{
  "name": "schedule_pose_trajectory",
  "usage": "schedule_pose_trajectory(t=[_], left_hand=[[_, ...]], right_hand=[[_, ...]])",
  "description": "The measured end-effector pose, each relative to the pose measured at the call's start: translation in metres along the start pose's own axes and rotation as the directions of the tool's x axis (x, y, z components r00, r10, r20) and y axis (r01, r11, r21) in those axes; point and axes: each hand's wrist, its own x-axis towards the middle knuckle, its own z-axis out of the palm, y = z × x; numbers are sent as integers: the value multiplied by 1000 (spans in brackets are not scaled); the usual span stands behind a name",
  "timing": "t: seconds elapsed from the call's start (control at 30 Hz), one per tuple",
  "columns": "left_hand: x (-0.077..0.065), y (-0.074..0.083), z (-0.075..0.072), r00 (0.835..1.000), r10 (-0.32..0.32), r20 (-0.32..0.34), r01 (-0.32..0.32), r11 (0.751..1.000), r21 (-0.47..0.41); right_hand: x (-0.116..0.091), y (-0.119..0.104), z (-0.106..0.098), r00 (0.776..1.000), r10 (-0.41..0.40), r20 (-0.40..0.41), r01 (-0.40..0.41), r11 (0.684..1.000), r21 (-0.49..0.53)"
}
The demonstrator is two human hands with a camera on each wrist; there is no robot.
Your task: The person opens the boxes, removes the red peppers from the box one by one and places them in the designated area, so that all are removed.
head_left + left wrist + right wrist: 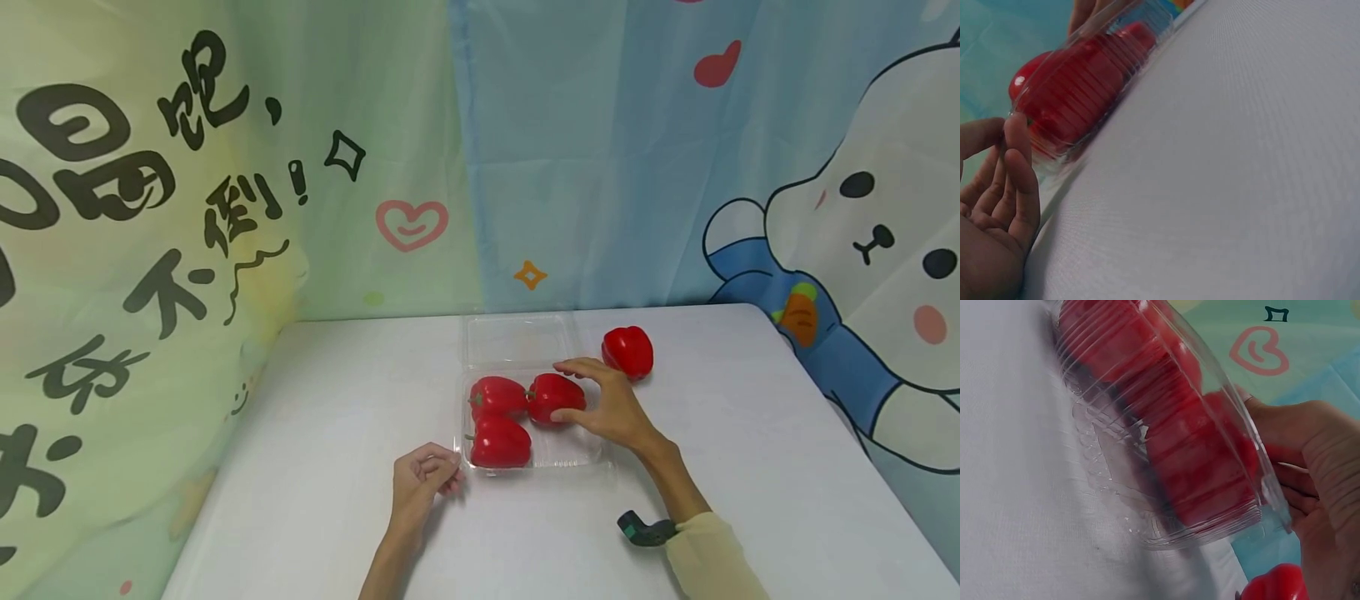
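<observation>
A clear plastic clamshell box (566, 450) lies open on the table, its lid (517, 340) folded back. Inside are three red bell peppers: one at the back left (497, 395), one at the front left (500, 443) and one at the back, right of these (553, 398). My right hand (611, 407) holds this last pepper, thumb on its near side and fingers at its far side. With thumb and fingertips my left hand (426, 487) pinches the box's rim (1017, 107) at the front left corner. The ribbed box wall partly blurs the peppers in both wrist views.
Another red bell pepper (628, 352) lies on the white table (337, 400), to the right of the lid and behind my right hand. A printed curtain (360, 167) hangs behind the table. A dark strap piece (647, 530) sticks out at my right wrist.
</observation>
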Motion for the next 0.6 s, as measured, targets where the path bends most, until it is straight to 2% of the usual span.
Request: schedule_pose_trajectory(t=[0.3, 0.6], left_hand=[[0, 0, 1, 1000, 1, 2, -1, 1000, 5], [1, -1, 1, 1000, -13, -12, 13, 1000, -1]], right_hand=[[-1, -1, -1, 999, 29, 45, -26, 998, -50], [-1, -4, -2, 998, 18, 65, -12, 996, -89]])
